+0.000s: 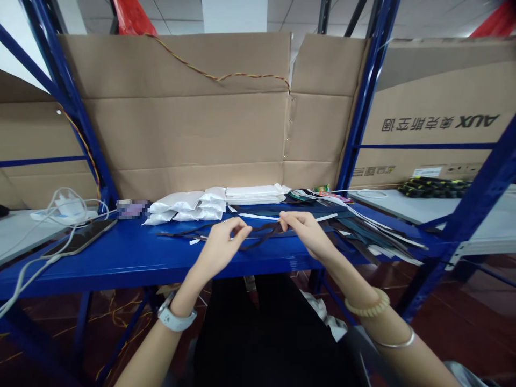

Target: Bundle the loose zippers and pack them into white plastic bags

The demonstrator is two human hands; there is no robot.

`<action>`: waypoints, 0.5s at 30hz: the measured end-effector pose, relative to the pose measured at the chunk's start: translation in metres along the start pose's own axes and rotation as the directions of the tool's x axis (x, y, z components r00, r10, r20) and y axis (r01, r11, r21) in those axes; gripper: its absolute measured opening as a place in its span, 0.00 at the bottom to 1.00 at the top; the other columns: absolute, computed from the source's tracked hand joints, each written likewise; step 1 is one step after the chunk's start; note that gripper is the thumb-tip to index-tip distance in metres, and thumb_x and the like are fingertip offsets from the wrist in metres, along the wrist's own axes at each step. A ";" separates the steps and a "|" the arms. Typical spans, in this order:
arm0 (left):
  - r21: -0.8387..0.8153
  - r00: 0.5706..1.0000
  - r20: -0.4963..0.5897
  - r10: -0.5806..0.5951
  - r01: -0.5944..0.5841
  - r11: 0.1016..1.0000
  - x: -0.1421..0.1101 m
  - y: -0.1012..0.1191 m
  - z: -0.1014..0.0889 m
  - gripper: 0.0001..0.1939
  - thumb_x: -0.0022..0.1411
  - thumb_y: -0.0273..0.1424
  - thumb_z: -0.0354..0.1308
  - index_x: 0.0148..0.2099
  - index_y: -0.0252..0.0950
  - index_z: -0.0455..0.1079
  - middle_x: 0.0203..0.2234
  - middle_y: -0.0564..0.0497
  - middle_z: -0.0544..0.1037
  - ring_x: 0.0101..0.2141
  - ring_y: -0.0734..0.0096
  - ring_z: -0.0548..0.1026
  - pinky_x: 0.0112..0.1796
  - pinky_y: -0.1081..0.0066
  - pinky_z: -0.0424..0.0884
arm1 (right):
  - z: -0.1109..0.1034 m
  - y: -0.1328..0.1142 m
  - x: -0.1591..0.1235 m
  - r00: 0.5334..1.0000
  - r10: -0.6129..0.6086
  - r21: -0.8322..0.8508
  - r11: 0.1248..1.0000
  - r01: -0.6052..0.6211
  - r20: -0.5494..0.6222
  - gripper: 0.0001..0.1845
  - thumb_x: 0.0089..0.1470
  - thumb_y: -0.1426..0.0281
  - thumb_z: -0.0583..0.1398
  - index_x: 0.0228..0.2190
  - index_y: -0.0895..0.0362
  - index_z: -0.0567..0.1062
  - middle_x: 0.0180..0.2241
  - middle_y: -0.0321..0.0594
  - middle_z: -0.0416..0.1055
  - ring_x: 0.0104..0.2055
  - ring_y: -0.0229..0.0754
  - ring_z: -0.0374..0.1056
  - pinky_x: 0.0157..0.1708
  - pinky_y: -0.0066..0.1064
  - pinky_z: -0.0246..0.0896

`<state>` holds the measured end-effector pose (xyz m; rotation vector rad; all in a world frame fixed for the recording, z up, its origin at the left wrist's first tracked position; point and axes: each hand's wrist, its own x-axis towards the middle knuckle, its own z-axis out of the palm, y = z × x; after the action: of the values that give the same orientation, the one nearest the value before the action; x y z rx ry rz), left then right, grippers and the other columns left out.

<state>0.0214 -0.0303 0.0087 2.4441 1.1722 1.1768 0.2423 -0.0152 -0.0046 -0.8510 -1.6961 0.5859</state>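
A thin dark cord [261,242] runs between my two hands over the front part of the blue table [133,252]. My left hand [222,244] is closed in a pinch on one part of it, and more dark cord trails out to the left of that hand. My right hand [307,232] pinches the cord between thumb and fingertips. Just behind my hands lies a narrow white strip [253,216]. To the right of my right hand spreads a loose pile of dark, teal and white strips [363,228].
White packets [181,204] and a flat white stack [256,193] stand along the cardboard back panel [193,129]. At the left are a phone [80,236], a white cable [24,279] and a power strip [64,212]. Blue posts [368,97] frame the table; black-and-yellow bundles [435,187] lie at far right.
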 end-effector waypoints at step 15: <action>0.295 0.990 0.014 0.142 -0.139 0.945 -0.005 0.002 0.023 0.13 0.67 0.34 0.46 0.36 0.39 0.70 0.31 0.51 0.75 0.34 0.69 0.72 0.34 0.71 0.64 | 0.038 0.008 -0.013 0.997 0.051 -0.024 0.998 -0.050 0.054 0.17 0.54 0.56 0.57 0.24 0.56 0.65 0.21 0.33 0.65 0.24 0.36 0.60 0.27 0.26 0.54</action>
<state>0.0374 -0.0317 -0.0084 2.7881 1.2765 1.1166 0.2099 -0.0194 -0.0290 -0.9037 -1.7377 0.6297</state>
